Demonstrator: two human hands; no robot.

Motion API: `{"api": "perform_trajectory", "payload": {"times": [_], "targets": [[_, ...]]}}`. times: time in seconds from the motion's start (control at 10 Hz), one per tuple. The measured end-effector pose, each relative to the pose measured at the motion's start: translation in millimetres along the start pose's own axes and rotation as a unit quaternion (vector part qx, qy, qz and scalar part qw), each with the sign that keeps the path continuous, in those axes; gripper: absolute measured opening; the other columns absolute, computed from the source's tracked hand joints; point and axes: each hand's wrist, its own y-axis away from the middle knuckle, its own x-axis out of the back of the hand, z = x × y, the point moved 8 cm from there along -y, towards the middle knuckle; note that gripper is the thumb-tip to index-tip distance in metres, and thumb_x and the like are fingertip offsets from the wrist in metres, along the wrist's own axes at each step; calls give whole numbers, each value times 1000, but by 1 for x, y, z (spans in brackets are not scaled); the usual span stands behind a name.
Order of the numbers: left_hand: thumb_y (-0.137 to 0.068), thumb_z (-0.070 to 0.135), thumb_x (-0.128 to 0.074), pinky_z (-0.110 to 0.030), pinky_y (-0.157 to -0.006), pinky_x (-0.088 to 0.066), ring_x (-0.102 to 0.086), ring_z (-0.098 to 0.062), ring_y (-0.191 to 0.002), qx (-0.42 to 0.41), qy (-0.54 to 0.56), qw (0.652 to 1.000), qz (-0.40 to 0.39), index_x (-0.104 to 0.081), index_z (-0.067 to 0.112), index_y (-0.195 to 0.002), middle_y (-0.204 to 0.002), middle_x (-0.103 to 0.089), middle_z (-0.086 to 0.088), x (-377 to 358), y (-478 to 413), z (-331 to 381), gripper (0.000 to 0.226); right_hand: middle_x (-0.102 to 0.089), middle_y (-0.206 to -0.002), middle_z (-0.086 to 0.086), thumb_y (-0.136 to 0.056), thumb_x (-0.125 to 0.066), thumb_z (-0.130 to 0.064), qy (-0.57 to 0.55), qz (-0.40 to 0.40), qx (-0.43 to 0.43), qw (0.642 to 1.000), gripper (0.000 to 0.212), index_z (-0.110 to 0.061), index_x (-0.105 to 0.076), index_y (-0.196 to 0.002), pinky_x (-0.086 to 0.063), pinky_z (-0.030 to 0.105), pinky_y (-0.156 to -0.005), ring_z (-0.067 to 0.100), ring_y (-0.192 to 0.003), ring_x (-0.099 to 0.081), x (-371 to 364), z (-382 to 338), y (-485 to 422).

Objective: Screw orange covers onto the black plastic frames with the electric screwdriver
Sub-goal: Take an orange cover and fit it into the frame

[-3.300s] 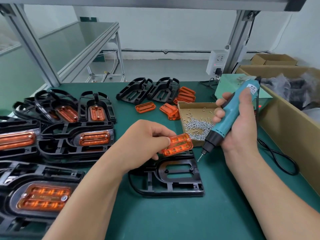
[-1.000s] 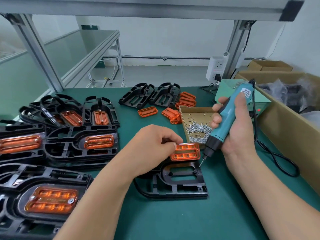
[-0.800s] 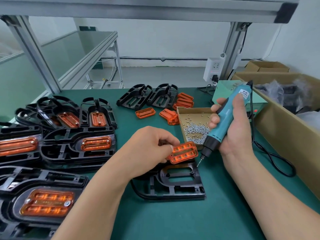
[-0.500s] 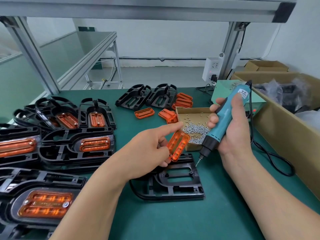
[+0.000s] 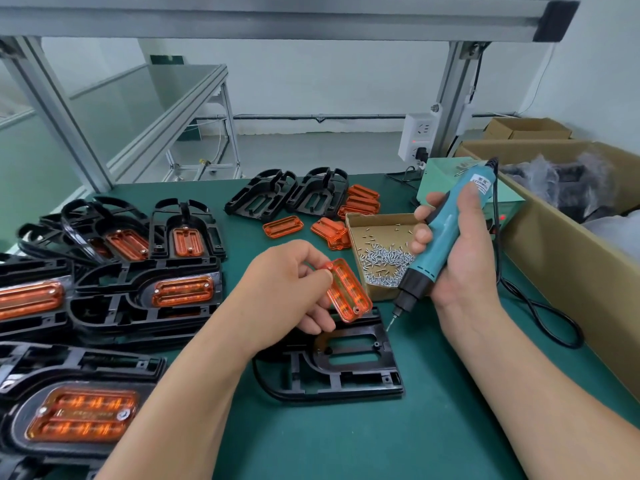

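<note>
My left hand (image 5: 287,289) pinches an orange cover (image 5: 348,294) by its upper end, holding it tilted in the air just above a black plastic frame (image 5: 332,362) that lies flat on the green mat. The frame's rectangular opening is uncovered. My right hand (image 5: 457,258) grips the teal electric screwdriver (image 5: 446,237) with its bit pointing down, the tip hovering just off the frame's upper right corner.
A cardboard tray of small screws (image 5: 381,254) sits behind the frame. Loose orange covers (image 5: 360,202) and two bare frames (image 5: 287,195) lie further back. Frames with covers fitted (image 5: 149,292) pile up at the left. A large cardboard box (image 5: 571,271) lines the right side, with the screwdriver's cable (image 5: 540,313) beside it.
My left hand has kept turning the orange cover in its fingers; it went from lying crosswise to standing lengthwise and tilted. The screwdriver hand has barely shifted.
</note>
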Motion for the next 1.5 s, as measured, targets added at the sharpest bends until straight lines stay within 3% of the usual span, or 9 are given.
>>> {"api": "perform_trajectory", "payload": {"times": [0.4, 0.5, 0.6, 0.7, 0.9, 1.0, 1.2, 1.3, 1.5], "targets": [[-97, 7, -63, -35, -56, -60, -78, -28, -73, 15, -19, 1000, 2, -64, 8, -98, -80, -76, -10, 1, 0, -5, 2, -65, -85, 6, -105, -55, -56, -6, -3, -1, 1000, 43, -13, -61, -107, -48, 24, -49, 12, -53, -54, 0, 0, -1], [-94, 5, -66, -39, -62, -63, -77, -30, -78, 2, -29, 1000, 0, -69, 13, -101, -80, -76, -8, 3, -1, -5, 11, -65, -85, 7, -105, -56, -55, -8, -3, -1, 1000, 44, -12, -61, -108, -48, 25, -49, 12, -53, -54, 0, 0, -1], [-94, 2, -63, -32, -64, -61, -77, -23, -76, -17, -17, 999, -37, -71, 39, -124, -77, -70, 3, -3, 0, -4, 49, -65, -84, 7, -105, -56, -55, -8, -1, 0, 1000, 43, -13, -61, -108, -48, 24, -49, 12, -54, -54, 0, 0, 0], [-95, 13, -67, -29, -67, -52, -68, -12, -71, -58, -107, 991, -60, -73, 48, -118, -78, -70, 6, -7, 2, 1, 42, -65, -84, 6, -105, -56, -55, -13, -2, -2, 1000, 42, -13, -61, -107, -48, 24, -48, 12, -54, -54, -1, 0, 0], [-88, 46, -79, -23, -67, -46, -65, -1, -78, -77, -254, 963, -52, -71, 43, -106, -91, -70, 19, -10, 9, 7, 20, -65, -84, 5, -104, -56, -56, -15, 4, -6, 1000, 43, -13, -61, -108, -48, 23, -48, 12, -54, -54, 0, -1, 1], [-86, 48, -79, -28, -72, -54, -63, 1, -82, -78, -324, 940, -72, -72, 39, -95, -86, -69, 19, -16, 10, 6, 15, -65, -83, 6, -103, -57, -56, -20, 4, -10, 1000, 43, -13, -61, -107, -48, 24, -48, 12, -53, -54, -1, -1, 1], [-83, 57, -73, -29, -86, -48, -45, 2, -102, -98, -395, 910, -75, -66, 39, -85, -94, -56, 17, -19, 11, 6, 20, -65, -84, 6, -103, -57, -56, -23, 3, -13, 1000, 43, -13, -60, -109, -48, 23, -48, 12, -54, -55, 0, -2, 1], [-84, 56, -72, -19, -83, -38, -37, 5, -110, -93, -392, 911, -88, -63, 40, -89, -103, -48, 20, -22, 12, 4, 19, -65, -84, 6, -103, -57, -55, -21, 3, -14, 1000, 44, -12, -60, -109, -48, 24, -48, 12, -53, -55, -1, -2, 2], [-93, 53, -66, -29, -104, -37, -40, 1, -122, -46, -374, 913, -154, -33, 60, -148, -119, -42, 29, -27, 13, -13, 64, -66, -84, 6, -104, -57, -55, -22, 2, -13, 1000, 44, -12, -59, -110, -48, 24, -48, 12, -53, -55, -2, -2, 2]]}}
